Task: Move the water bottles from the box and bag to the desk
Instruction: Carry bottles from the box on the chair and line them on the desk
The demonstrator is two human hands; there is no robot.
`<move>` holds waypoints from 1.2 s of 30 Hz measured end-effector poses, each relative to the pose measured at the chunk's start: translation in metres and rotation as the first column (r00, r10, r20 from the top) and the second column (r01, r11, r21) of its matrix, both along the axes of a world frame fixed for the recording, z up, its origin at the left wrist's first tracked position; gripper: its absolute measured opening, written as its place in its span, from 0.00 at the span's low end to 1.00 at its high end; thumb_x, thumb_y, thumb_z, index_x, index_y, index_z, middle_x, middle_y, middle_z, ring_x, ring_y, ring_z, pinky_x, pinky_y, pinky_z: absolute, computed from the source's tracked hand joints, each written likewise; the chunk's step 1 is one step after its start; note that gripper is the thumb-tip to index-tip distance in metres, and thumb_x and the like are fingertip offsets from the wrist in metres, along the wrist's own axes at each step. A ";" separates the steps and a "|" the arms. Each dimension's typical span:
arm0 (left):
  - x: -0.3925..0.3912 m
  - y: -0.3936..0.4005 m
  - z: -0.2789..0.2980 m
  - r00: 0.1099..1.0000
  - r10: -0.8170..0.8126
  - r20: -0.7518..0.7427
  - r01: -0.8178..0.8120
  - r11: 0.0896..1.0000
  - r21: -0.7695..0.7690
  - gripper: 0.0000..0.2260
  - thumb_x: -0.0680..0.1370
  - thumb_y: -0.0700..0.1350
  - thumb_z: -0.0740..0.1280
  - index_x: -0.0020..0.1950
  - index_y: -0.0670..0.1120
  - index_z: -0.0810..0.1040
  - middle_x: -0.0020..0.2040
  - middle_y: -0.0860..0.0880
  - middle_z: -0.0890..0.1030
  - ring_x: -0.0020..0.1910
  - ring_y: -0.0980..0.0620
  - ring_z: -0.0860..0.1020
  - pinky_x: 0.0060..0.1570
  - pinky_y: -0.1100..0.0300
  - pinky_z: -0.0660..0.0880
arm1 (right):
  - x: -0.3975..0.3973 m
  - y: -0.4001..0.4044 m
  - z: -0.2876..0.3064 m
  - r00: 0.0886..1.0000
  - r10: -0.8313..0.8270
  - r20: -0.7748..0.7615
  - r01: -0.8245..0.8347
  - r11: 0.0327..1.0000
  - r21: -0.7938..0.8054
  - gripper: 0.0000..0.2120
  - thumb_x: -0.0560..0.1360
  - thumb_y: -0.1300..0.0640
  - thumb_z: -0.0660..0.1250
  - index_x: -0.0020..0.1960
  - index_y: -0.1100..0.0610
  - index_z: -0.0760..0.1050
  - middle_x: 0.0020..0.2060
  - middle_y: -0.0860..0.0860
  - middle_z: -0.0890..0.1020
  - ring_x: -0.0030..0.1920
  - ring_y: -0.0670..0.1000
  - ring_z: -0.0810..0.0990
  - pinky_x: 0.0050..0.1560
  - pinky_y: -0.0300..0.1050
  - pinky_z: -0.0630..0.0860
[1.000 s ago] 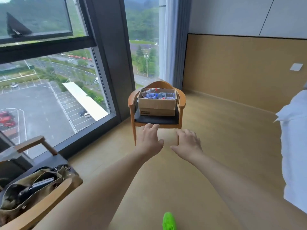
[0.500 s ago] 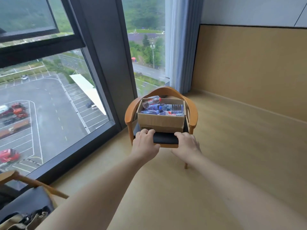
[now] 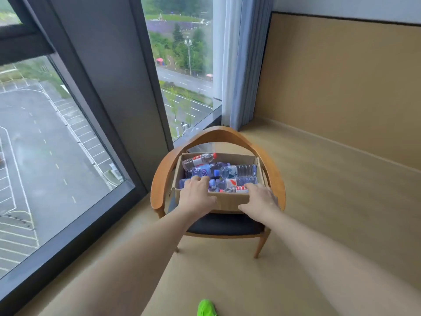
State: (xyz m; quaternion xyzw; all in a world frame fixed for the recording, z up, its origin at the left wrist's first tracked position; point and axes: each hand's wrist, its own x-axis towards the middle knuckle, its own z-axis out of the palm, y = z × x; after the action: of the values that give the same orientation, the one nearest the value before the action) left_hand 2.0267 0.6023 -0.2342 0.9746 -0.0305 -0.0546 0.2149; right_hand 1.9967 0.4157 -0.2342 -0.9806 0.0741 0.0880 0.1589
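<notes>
- Water bottles lie on their sides in an open cardboard box, several packed close, caps pointing different ways.
- Box sits on the dark seat of a wooden chair, toward the seat's back edge, between the curved armrests; chair stands beside the window and curtain.
- Left hand reaches over the box's near-left rim, fingers curled down onto a blue-labelled bottle; looks like it is grasping it, but the fingertips are hidden, so not sure.
- Right hand lies over the near-right rim, fingers spread and fairly straight, touching a red-and-white labelled bottle; no closed grip yet.
- Desk and bag not in view.
- Step in hand, my read: take one bottle per hand out of the box.
- To do it well: wrap each bottle round its middle, not the cap, so it does not swing.
- Lift straight up past the rim; bottles are touching, so dragging sideways may roll the neighbours.
- Avoid pressing on the near cardboard wall, box could slide on the seat.
- Mind the armrests on the way out.
- Green shoe at the frame's bottom edge, on the wooden floor.
</notes>
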 end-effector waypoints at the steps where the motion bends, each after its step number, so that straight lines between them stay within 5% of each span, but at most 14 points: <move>1: 0.020 0.002 -0.001 1.000 -0.007 0.010 0.007 1.000 0.010 0.27 0.75 0.50 0.70 0.73 0.50 0.68 0.69 0.47 0.72 0.67 0.46 0.68 0.63 0.50 0.71 | 0.017 0.001 -0.003 1.000 -0.002 0.000 0.002 1.000 0.003 0.30 0.72 0.45 0.72 0.70 0.50 0.67 0.61 0.52 0.75 0.62 0.56 0.72 0.58 0.51 0.72; 18: 0.203 0.010 -0.117 0.947 0.061 -0.315 -0.019 0.990 0.136 0.27 0.74 0.48 0.71 0.71 0.52 0.68 0.64 0.49 0.73 0.62 0.47 0.70 0.60 0.51 0.76 | 0.220 -0.003 -0.119 0.933 0.111 -0.342 -0.090 0.993 0.077 0.20 0.70 0.57 0.70 0.61 0.53 0.72 0.54 0.53 0.77 0.56 0.57 0.75 0.52 0.51 0.76; 21: 0.227 0.004 -0.133 0.935 0.024 -0.353 0.024 0.991 0.132 0.29 0.73 0.43 0.71 0.73 0.50 0.68 0.66 0.48 0.73 0.65 0.45 0.69 0.60 0.49 0.75 | 0.244 0.001 -0.138 0.885 0.204 -0.419 -0.169 0.978 0.120 0.26 0.69 0.60 0.66 0.67 0.53 0.71 0.56 0.54 0.78 0.56 0.58 0.77 0.52 0.52 0.77; 24: 0.239 -0.003 -0.151 0.910 -0.074 -0.409 0.142 0.980 0.140 0.31 0.72 0.41 0.69 0.75 0.50 0.68 0.68 0.48 0.72 0.67 0.43 0.68 0.62 0.47 0.73 | 0.252 0.008 -0.158 0.789 0.332 -0.517 -0.290 0.943 0.163 0.17 0.69 0.57 0.64 0.58 0.48 0.76 0.50 0.53 0.79 0.56 0.59 0.78 0.48 0.48 0.76; 26: 0.241 -0.005 -0.165 0.887 -0.145 -0.438 0.239 0.957 0.166 0.30 0.71 0.42 0.69 0.74 0.51 0.69 0.69 0.48 0.72 0.67 0.43 0.68 0.64 0.47 0.71 | 0.250 0.013 -0.171 0.736 0.400 -0.547 -0.409 0.906 0.112 0.13 0.70 0.55 0.63 0.54 0.46 0.76 0.45 0.51 0.77 0.57 0.58 0.77 0.49 0.48 0.71; 29: 0.239 -0.007 -0.186 0.861 -0.194 -0.470 0.334 0.912 0.236 0.28 0.72 0.45 0.69 0.72 0.52 0.70 0.68 0.48 0.72 0.67 0.43 0.67 0.65 0.47 0.67 | 0.252 0.018 -0.187 0.703 0.435 -0.562 -0.516 0.856 0.017 0.13 0.72 0.57 0.63 0.56 0.48 0.76 0.52 0.51 0.79 0.62 0.57 0.70 0.59 0.54 0.67; 36: 0.237 -0.006 -0.209 0.867 -0.230 -0.442 0.405 0.842 0.357 0.23 0.70 0.46 0.69 0.65 0.51 0.73 0.64 0.47 0.71 0.65 0.43 0.64 0.67 0.42 0.62 | 0.256 0.029 -0.196 0.679 0.475 -0.560 -0.618 0.781 -0.087 0.13 0.76 0.59 0.61 0.57 0.53 0.79 0.57 0.54 0.74 0.60 0.61 0.67 0.57 0.56 0.67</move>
State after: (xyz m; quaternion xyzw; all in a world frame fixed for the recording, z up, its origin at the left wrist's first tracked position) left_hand 2.2641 0.5963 -0.4430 0.9484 -0.1393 -0.2840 -0.0207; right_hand 2.2529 0.4452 -0.4300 -0.9093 -0.1747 0.3762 -0.0350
